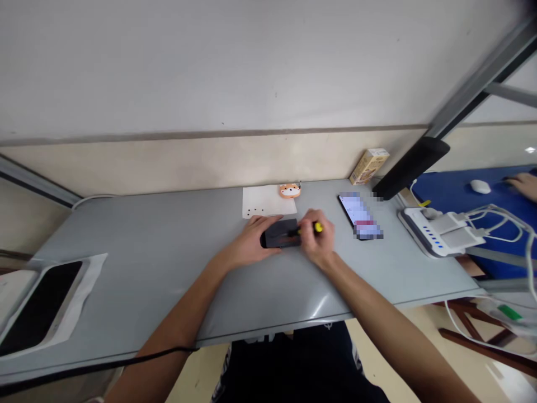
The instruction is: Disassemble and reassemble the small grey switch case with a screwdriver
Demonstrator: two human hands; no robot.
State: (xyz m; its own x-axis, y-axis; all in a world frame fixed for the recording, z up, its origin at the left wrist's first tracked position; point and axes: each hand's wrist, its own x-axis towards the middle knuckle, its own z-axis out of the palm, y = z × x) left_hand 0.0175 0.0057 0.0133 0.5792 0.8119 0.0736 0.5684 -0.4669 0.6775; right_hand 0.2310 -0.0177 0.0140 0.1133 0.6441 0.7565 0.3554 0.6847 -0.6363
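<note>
A dark, flat rectangular device point(277, 234) lies on the grey table, and my left hand point(250, 238) grips its left end between thumb and fingers. My right hand point(318, 238) is closed around a screwdriver point(318, 227) with a yellow-and-black handle, tilted over the right side of the device. Its tip is blurred, so I cannot tell exactly where it touches. Just behind the device is a white sheet of paper point(265, 197) with several tiny dark pieces, probably screws point(255, 210), on its left part. An orange case with an animal face point(290, 191) sits at the paper's right corner.
To the right lie a lit phone point(359, 215), a small carton point(369, 165) and a white power strip point(440, 230) with plugs and cables. A black padded post point(413, 167) rises there. A black-topped tray point(44, 305) is far left. Another person's hand point(523, 184) shows over a blue table.
</note>
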